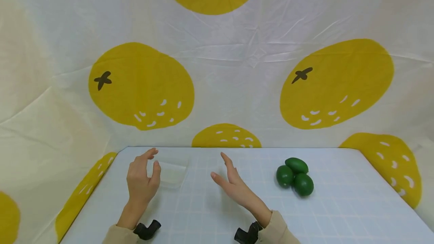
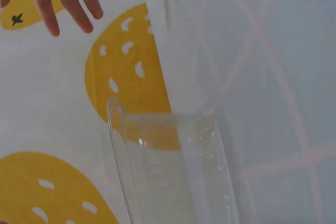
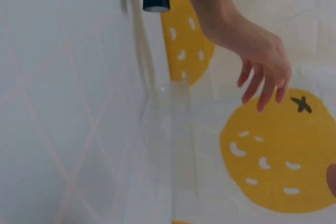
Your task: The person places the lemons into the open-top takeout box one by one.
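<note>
Over the left part of the table, my left hand [image 1: 144, 178] is raised with thumb and fingers apart and nothing between them. Just beyond and right of it sits a clear plastic container [image 1: 173, 174], its rim and wall [image 2: 173, 171] plain in the left wrist view. My right hand [image 1: 235, 187] hovers near the middle, thumb spread from the extended fingers, holding nothing. To its right, three dark green fruits lie together: an oval one [image 1: 297, 165] behind two rounder ones [image 1: 303, 184]. The right wrist view shows the left hand [image 3: 257, 51] with fingers loosely bent.
A pale table [image 1: 217, 214] with a faint checked pattern spreads beneath the hands. Behind it and at the sides hangs a white cloth [image 1: 234, 86] printed with large yellow fruits. A black wrist camera [image 1: 148, 230] is strapped at the left wrist, another [image 1: 247, 233] at the right.
</note>
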Demonstrator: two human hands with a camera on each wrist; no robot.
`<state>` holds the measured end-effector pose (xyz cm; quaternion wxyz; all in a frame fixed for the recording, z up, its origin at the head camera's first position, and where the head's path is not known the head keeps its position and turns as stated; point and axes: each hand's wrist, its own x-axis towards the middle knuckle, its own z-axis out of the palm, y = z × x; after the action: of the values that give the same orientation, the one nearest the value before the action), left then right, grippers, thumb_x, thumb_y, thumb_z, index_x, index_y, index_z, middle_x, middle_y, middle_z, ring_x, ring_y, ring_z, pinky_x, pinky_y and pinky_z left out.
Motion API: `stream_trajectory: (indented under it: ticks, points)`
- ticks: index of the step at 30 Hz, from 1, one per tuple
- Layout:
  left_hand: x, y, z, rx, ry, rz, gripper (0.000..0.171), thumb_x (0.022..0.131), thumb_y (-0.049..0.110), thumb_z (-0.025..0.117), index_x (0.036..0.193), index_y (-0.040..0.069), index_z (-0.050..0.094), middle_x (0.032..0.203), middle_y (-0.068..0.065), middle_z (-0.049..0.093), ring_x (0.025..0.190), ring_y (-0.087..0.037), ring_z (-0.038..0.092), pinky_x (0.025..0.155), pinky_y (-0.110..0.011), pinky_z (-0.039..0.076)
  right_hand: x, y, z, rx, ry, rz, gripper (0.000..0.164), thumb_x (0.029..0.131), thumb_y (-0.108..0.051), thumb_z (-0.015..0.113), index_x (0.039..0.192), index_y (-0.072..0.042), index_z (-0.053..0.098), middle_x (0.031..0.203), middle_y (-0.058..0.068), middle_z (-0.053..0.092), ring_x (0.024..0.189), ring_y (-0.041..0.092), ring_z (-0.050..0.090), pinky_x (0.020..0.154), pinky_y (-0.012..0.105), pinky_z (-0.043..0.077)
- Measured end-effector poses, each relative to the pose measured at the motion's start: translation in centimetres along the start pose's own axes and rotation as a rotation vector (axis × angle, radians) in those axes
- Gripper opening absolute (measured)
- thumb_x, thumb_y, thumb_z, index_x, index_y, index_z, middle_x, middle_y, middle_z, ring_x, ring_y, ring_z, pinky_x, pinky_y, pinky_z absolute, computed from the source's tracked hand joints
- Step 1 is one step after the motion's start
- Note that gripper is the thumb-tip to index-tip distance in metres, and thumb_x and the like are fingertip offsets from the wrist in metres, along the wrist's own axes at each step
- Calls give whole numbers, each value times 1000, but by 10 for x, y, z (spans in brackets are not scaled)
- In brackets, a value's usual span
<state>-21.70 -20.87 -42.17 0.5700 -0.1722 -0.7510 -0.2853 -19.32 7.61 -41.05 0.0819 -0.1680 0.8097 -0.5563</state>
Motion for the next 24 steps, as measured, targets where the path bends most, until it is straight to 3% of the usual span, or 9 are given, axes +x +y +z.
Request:
stream_trajectory:
  ticks: [5,10,12,17,20,24]
  points:
    - [-3,-21,-9,3,46,-113,31,81,7,51,107,-1,66,92,-11,67,77,-25,55,69,-33,37,11,3,23,119,-35,14,73,93,-49,48,148,-39,1,157,-4,0,143,24,3,108,62,16]
    - [-9,-37,-20,-48,68,-280,32,85,-1,49,113,-1,63,101,-13,67,85,-17,55,73,-21,34,21,7,46,229,-43,33,77,92,-53,48,150,-32,0,157,4,3,144,26,6,108,61,18]
    - [-14,-42,-22,-76,80,-395,32,88,-2,47,116,1,62,105,-11,66,88,-11,54,74,-20,34,26,9,54,275,-39,29,79,93,-50,48,151,-26,0,157,7,4,144,27,6,109,60,16]
    - [-26,-52,-25,-136,139,-773,33,93,5,44,122,9,59,107,5,58,93,-3,49,75,-19,34,37,17,73,488,-64,11,77,96,-38,47,151,-13,-1,157,11,0,144,30,0,113,55,6]
    - [-31,-58,-24,-277,212,-939,34,94,7,42,125,7,56,112,4,55,96,-9,49,78,-17,35,41,23,85,616,-105,29,79,96,-35,48,150,-8,-2,157,14,-5,143,32,-5,113,54,0]
    - [-37,-66,-22,-530,266,-1070,30,96,7,40,123,6,52,118,-4,53,101,-15,52,84,-19,36,40,29,99,689,-159,62,81,96,-34,48,150,-7,-5,157,13,-9,143,30,-9,113,51,-5]
